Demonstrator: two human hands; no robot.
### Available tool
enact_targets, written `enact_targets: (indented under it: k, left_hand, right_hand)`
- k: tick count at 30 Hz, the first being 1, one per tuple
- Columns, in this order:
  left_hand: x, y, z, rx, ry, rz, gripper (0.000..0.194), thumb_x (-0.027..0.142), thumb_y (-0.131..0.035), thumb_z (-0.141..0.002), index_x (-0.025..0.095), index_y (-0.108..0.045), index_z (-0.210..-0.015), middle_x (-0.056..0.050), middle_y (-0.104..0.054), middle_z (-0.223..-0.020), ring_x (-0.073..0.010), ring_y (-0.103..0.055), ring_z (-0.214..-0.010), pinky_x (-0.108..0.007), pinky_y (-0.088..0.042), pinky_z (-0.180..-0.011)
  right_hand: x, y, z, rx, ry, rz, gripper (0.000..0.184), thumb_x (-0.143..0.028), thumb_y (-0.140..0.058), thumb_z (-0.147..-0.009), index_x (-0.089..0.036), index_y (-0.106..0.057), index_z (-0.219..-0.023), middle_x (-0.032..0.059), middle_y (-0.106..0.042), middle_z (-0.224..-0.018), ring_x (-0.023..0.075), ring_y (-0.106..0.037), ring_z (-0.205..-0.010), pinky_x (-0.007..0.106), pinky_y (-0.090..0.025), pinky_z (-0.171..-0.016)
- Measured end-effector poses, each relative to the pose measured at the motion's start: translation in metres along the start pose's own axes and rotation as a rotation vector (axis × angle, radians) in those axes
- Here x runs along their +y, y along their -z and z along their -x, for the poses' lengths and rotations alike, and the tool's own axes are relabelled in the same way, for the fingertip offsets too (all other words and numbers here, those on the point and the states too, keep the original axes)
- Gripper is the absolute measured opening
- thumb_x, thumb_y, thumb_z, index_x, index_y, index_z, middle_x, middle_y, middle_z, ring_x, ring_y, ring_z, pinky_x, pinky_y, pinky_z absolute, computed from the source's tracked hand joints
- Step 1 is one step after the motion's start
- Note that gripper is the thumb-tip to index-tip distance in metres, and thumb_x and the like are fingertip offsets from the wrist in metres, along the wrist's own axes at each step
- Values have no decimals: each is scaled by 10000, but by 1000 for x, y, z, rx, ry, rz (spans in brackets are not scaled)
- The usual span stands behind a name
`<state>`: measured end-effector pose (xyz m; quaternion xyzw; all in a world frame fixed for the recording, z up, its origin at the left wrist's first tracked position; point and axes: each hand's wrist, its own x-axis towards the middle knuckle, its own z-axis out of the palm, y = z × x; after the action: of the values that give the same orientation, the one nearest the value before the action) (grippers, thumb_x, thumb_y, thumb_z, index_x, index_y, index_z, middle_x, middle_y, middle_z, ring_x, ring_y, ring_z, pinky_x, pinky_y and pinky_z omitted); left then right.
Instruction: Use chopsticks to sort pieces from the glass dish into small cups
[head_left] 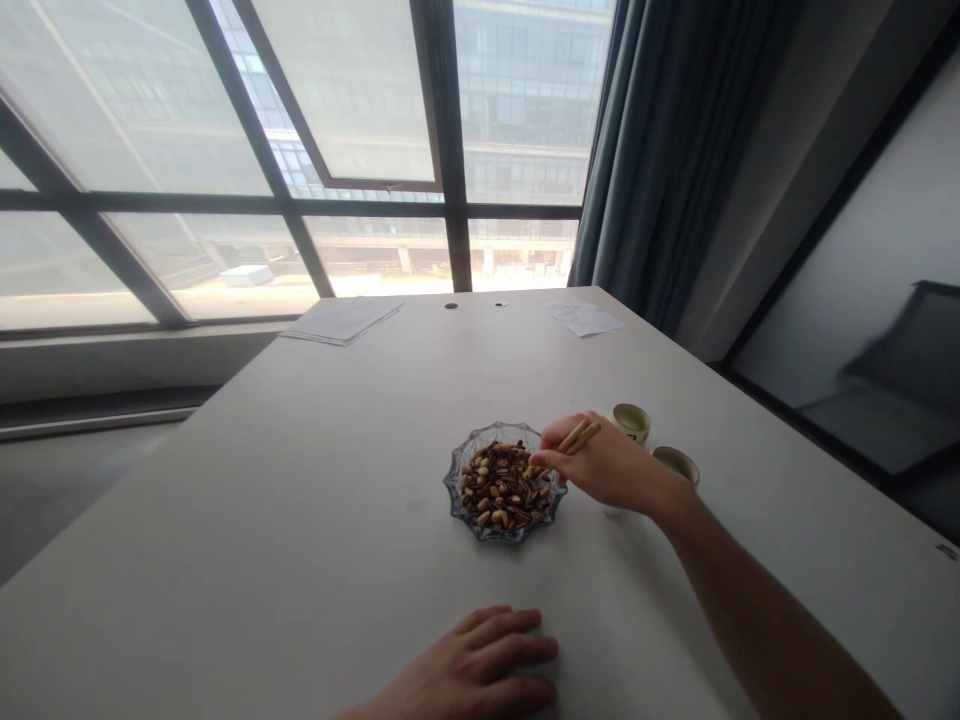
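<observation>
Chopsticks (577, 436) stay pinched between the closed fingers of my right hand (607, 465), tips reaching the nuts (499, 487) in the glass dish (466, 462); my left hand (480, 670) lies open, braced flat on the table (300, 500).

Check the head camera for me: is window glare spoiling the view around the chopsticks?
Head view: the bright blue-grey framed window is washed out, but the right hand, slim wooden chopsticks and ribbed glass dish of nuts look reasonably clear; fingers hide the chopstick tips.
</observation>
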<state>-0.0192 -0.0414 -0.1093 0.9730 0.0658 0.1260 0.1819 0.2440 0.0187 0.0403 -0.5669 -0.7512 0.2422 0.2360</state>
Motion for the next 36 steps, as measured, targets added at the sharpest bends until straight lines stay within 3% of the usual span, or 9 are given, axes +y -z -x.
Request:
enact_targets:
  k: [4,9,20,24,31,36]
  left_hand:
    - [2,2,-2,2,2,9,267,250,-575,-1099,249,-599,-1365,-80,-667,-1481,-267,-556,-1450,-397,-432,-1235]
    - [4,5,-2,14,3,32,293,233,-591,-1083,259,-581,-1375,-86,-673,-1472,-271,-556,-1453,-397,-432,-1233]
    - [7,10,-5,3,16,39,322,198,-607,-1064,262,-581,-1378,-76,-661,-1489,-269,-553,-1457,-397,-434,-1233]
    - [6,8,-2,12,13,45,338,202,-618,-1057,268,-571,-1385,-82,-666,-1482,-272,-549,-1460,-398,-434,-1233]
    - [10,19,-4,-6,31,31,231,214,-609,-1073,251,-623,-1301,-57,-664,-1486,-252,-555,-1453,-350,-435,-1235]
    - [7,14,-3,-25,24,11,229,270,-541,-1117,256,-611,-1335,-53,-646,-1508,-253,-537,-1466,-367,-426,-1241]
  right_hand:
    - [3,-1,-1,16,43,37,295,-300,-713,-955,-206,-719,-675,-14,-686,-647,138,-584,-650,254,-400,-656]
    - [2,0,-2,6,-20,-7,298,-295,-722,-937,-191,-713,-658,-5,-681,-622,135,-568,-601,254,-399,-616]
    - [1,-2,-3,44,-76,-58,456,-342,-672,-950,-187,-535,-544,5,-635,-545,135,-588,-553,252,-385,-548]
    - [-3,12,7,81,-49,-48,454,-403,-653,-967,-184,-596,-573,22,-670,-568,154,-621,-540,263,-408,-533]
    - [-10,56,40,262,-143,-71,407,-495,-652,-965,-198,-729,-698,80,-751,-658,243,-738,-624,286,-487,-503]
    - [-8,43,29,184,-143,-99,414,-487,-670,-955,-194,-720,-668,65,-750,-647,209,-711,-582,277,-466,-500]
